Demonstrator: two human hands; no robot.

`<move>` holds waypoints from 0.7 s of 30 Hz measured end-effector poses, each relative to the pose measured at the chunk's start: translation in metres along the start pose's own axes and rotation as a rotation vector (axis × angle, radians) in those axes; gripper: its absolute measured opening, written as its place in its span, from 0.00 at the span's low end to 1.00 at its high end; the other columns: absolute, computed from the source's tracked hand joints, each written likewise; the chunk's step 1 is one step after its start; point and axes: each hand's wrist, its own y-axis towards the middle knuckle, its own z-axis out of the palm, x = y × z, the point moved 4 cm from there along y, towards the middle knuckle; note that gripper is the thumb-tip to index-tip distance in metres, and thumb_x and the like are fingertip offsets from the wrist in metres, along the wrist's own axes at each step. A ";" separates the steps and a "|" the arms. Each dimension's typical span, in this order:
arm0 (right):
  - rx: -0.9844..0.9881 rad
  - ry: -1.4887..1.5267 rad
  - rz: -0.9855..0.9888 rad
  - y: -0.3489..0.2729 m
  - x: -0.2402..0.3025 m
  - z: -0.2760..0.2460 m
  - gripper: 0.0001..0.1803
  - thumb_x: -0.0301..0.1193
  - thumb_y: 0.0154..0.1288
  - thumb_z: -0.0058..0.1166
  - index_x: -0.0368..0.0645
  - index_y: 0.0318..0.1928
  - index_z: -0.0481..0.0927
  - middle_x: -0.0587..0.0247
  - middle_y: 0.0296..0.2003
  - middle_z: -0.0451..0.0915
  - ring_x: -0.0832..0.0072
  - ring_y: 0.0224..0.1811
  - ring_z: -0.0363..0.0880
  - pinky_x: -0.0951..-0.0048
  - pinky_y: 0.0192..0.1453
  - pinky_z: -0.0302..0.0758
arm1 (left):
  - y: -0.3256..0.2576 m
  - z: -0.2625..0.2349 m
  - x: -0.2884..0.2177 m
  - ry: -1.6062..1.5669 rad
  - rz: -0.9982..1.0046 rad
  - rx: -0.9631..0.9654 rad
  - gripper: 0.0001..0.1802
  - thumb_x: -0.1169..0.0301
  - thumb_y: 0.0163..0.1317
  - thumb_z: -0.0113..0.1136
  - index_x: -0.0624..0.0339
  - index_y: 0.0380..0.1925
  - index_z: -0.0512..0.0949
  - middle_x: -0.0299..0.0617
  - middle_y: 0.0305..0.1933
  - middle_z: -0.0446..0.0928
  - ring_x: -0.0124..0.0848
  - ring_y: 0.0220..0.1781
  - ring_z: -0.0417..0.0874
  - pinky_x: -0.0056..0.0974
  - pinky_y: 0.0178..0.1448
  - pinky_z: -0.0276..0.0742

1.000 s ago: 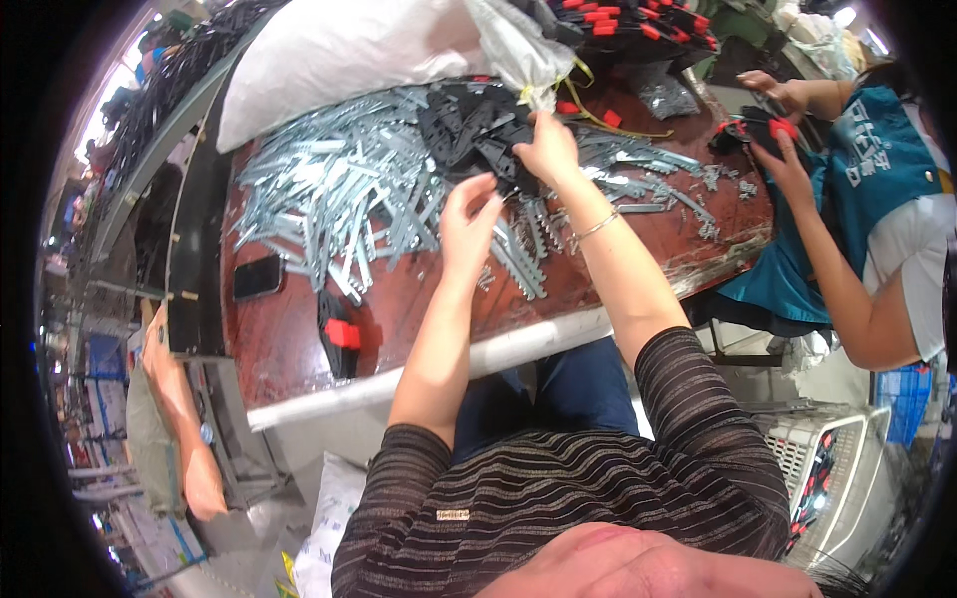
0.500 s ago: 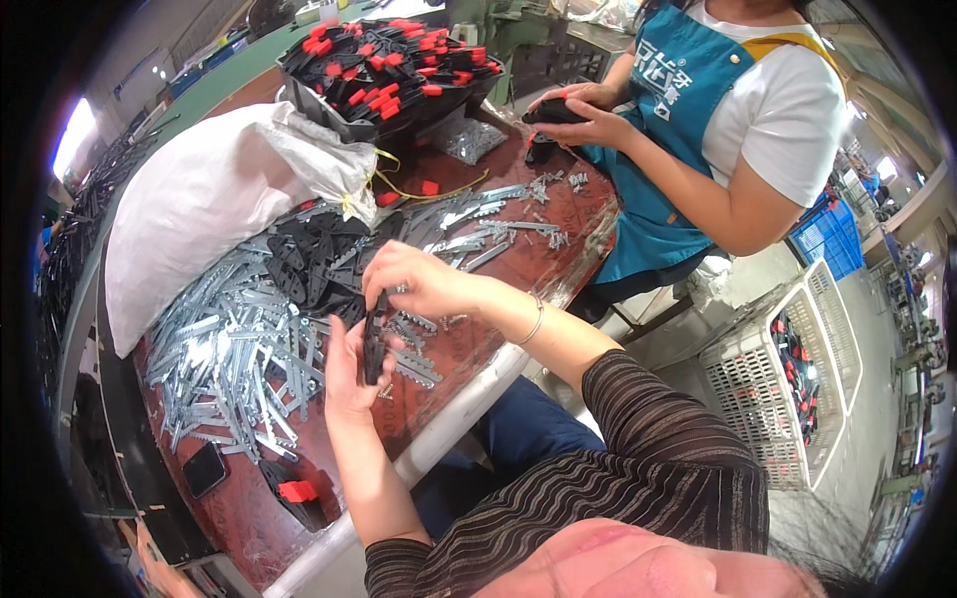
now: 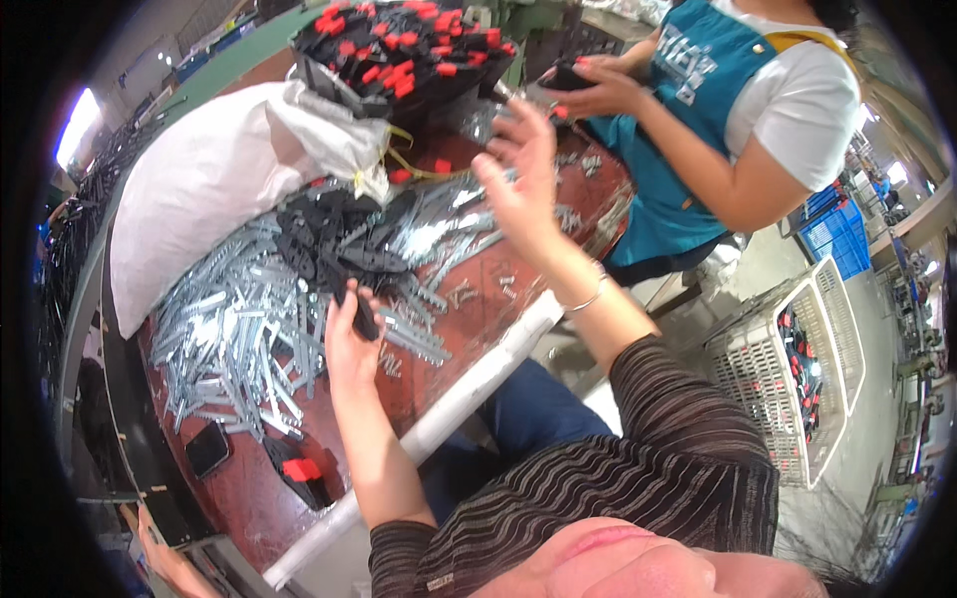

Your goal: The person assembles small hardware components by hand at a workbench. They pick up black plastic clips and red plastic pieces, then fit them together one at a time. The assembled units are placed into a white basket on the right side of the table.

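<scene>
My left hand (image 3: 347, 349) is closed on a slim black plastic piece (image 3: 365, 319), close to the front of the red-brown table (image 3: 478, 284). Just beyond it lies a heap of similar black plastic pieces (image 3: 324, 244). A large spread of silvery notched metal strips (image 3: 234, 334) covers the table to the left. My right hand (image 3: 525, 184) is raised over the table's far right part with its fingers spread and nothing in them. Beneath and beside it are more metal strips and small loose metal bits (image 3: 506, 286).
A white sack (image 3: 204, 189) leans at the left behind the strips. Beyond it stands a bin (image 3: 344, 95) heaped with black-and-red pieces. A phone (image 3: 207, 451) and a black-and-red piece (image 3: 299, 470) lie near left. A co-worker (image 3: 733, 110) stands right, near a white crate (image 3: 763, 384).
My right hand has let go of the black piece and swung up and right, away from my left hand, its fingers now spread. The left hand still holds the piece.
</scene>
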 end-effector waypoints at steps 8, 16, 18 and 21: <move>-0.263 -0.183 0.261 -0.018 -0.056 -0.121 0.18 0.18 0.59 0.52 0.38 0.50 0.68 0.62 0.45 0.71 0.77 0.47 0.70 0.79 0.51 0.70 | 0.001 -0.001 0.000 0.013 0.073 -0.061 0.09 0.69 0.64 0.55 0.58 0.43 0.74 0.35 0.36 0.77 0.28 0.38 0.78 0.32 0.38 0.77; -0.224 -0.149 0.332 -0.001 -0.056 -0.175 0.17 0.19 0.61 0.50 0.35 0.51 0.66 0.57 0.45 0.73 0.75 0.45 0.74 0.75 0.51 0.72 | 0.001 -0.012 -0.008 -0.057 0.155 -0.111 0.10 0.74 0.62 0.57 0.60 0.44 0.74 0.39 0.38 0.78 0.31 0.41 0.79 0.35 0.48 0.77; -0.087 -0.062 0.263 -0.003 -0.035 -0.150 0.15 0.20 0.63 0.48 0.35 0.50 0.67 0.57 0.44 0.74 0.76 0.41 0.76 0.77 0.48 0.74 | 0.004 -0.018 -0.008 -0.072 0.179 -0.160 0.10 0.75 0.61 0.57 0.60 0.44 0.75 0.39 0.38 0.78 0.31 0.41 0.79 0.36 0.48 0.77; -0.109 0.003 0.086 0.000 0.005 -0.117 0.16 0.19 0.62 0.49 0.35 0.51 0.67 0.58 0.43 0.75 0.76 0.41 0.76 0.78 0.46 0.74 | 0.001 -0.009 -0.010 -0.078 0.145 -0.100 0.11 0.74 0.61 0.58 0.59 0.44 0.74 0.36 0.38 0.78 0.30 0.41 0.78 0.34 0.46 0.75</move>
